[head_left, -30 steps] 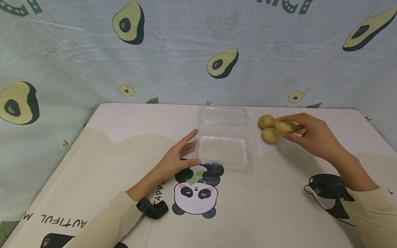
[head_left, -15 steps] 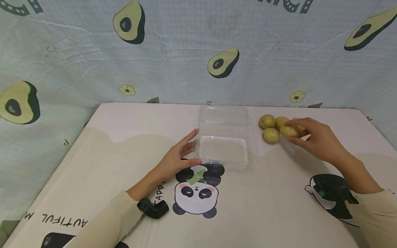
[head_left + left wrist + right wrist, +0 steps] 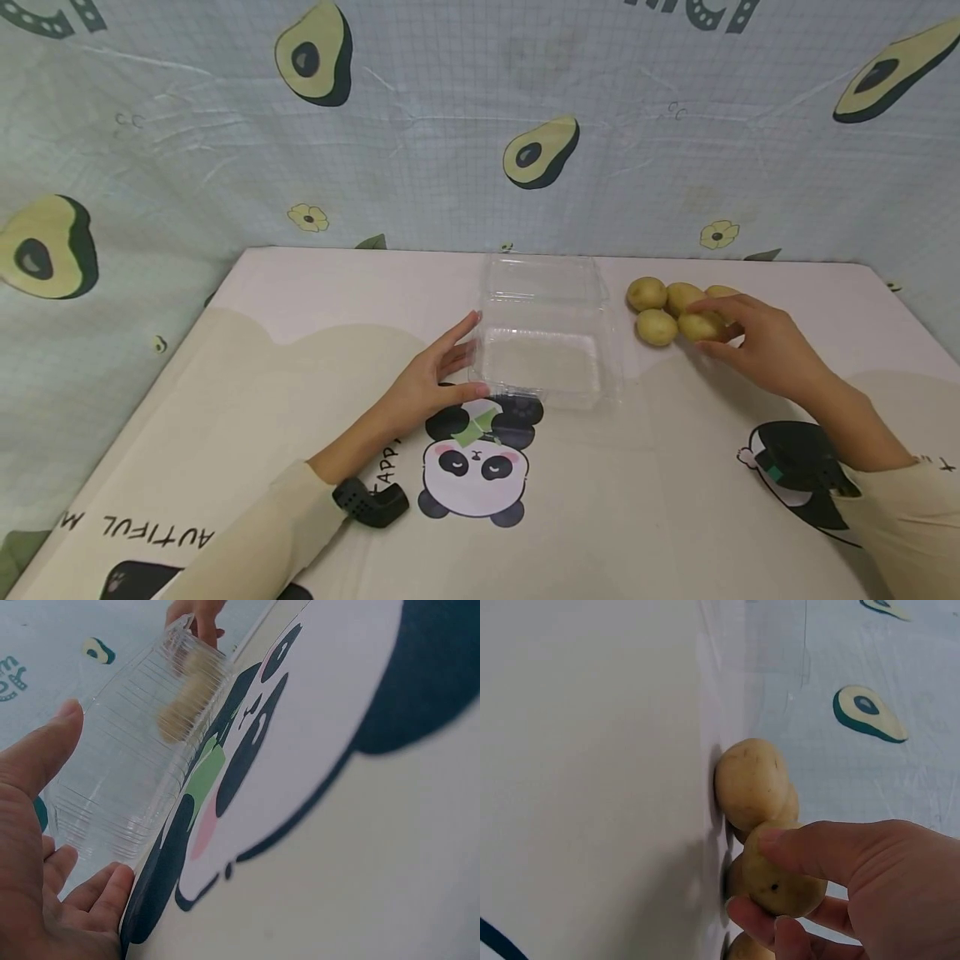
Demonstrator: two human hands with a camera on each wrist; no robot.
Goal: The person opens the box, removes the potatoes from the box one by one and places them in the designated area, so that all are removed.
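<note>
A clear plastic clamshell container [image 3: 536,358] stands on the table with its lid [image 3: 543,279] laid back towards the wall. My left hand [image 3: 431,383] rests against its left side, thumb at the near corner and fingers spread, as the left wrist view [image 3: 45,825] also shows. To the right, several small yellow potatoes sit in a cluster, among them a back-left potato [image 3: 647,294] and a front-left potato [image 3: 656,328]. My right hand [image 3: 768,342] pinches the front-right potato [image 3: 784,877] between thumb and fingers, close beside the others. Its fingers partly hide that potato.
A pale tablecloth [image 3: 600,517] with printed pandas covers the table. Behind it hangs a blue-grey sheet [image 3: 420,150] with avocado prints. A black wrist device [image 3: 369,502] is on the left wrist.
My right hand has brought its potato a little right and nearer, to the front of the cluster. More of the potatoes behind it now show. The left hand and container stay put.
</note>
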